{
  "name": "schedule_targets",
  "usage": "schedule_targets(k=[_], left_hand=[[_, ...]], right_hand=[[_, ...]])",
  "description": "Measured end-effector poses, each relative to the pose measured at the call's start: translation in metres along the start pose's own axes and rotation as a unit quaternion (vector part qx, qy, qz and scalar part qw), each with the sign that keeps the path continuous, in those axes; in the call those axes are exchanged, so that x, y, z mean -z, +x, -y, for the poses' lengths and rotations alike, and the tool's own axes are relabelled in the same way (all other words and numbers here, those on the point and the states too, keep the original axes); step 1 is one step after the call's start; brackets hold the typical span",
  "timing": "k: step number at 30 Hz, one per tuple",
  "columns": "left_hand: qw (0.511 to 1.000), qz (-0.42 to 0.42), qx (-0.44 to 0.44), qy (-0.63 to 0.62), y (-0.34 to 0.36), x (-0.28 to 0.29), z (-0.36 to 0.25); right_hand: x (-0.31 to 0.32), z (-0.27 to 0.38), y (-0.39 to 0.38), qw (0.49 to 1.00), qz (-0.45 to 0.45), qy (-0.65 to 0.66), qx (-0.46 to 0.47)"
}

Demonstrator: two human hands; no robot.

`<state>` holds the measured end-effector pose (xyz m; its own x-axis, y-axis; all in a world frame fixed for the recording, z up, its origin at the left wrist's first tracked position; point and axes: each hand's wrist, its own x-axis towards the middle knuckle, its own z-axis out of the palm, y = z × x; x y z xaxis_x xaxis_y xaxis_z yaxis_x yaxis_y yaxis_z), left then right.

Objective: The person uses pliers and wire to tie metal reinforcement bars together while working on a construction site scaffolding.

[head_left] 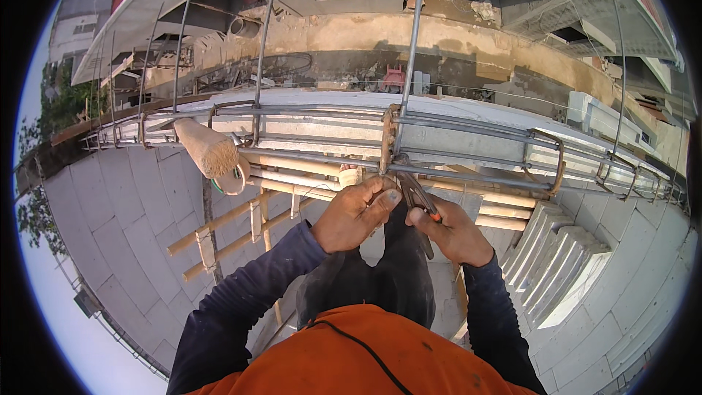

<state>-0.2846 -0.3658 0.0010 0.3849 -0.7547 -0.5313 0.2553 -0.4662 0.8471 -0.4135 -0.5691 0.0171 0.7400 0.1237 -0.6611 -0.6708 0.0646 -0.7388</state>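
Note:
At the middle of a steel rebar cage (322, 156), both my hands work close together. My right hand (455, 232) is wrapped round the handles of dark metal pincers (415, 192), which show a bit of orange-red. Their jaws point up at a rusty stirrup (387, 139), where an upright bar (412, 51) meets the long bars. Just left of the pincers, my left hand (352, 216) is closed in a pinch below the lowest long bar. Whatever its fingers grip is too small to make out.
Left along the cage lies a beige log-like piece (206, 148). Wooden poles (227, 230) form a scaffold below, and pale blocks (559, 263) are stacked lower right. More upright bars (267, 36) rise from the cage. Beyond the wall top is a drop to rubble-strewn ground (322, 73).

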Motion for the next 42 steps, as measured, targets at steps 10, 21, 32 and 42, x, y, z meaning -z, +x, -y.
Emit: schedule_targets(k=[10,21,32,42], left_hand=[[0.998,0.024,0.053,-0.014,0.000,0.013,-0.023],[0.920,0.136,0.091,-0.356,0.030,-0.007,-0.006],[0.931,-0.097,0.094,-0.340,0.025,-0.051,-0.012],[0.847,0.125,0.091,-0.508,0.012,-0.029,0.002]], right_hand=[[-0.010,0.021,-0.001,0.995,0.057,0.065,-0.060],[-0.048,-0.049,0.020,0.922,0.090,0.368,0.076],[-0.117,-0.029,-0.026,0.951,-0.296,0.046,0.082],[-0.112,-0.020,-0.034,0.893,-0.038,0.445,-0.048]])
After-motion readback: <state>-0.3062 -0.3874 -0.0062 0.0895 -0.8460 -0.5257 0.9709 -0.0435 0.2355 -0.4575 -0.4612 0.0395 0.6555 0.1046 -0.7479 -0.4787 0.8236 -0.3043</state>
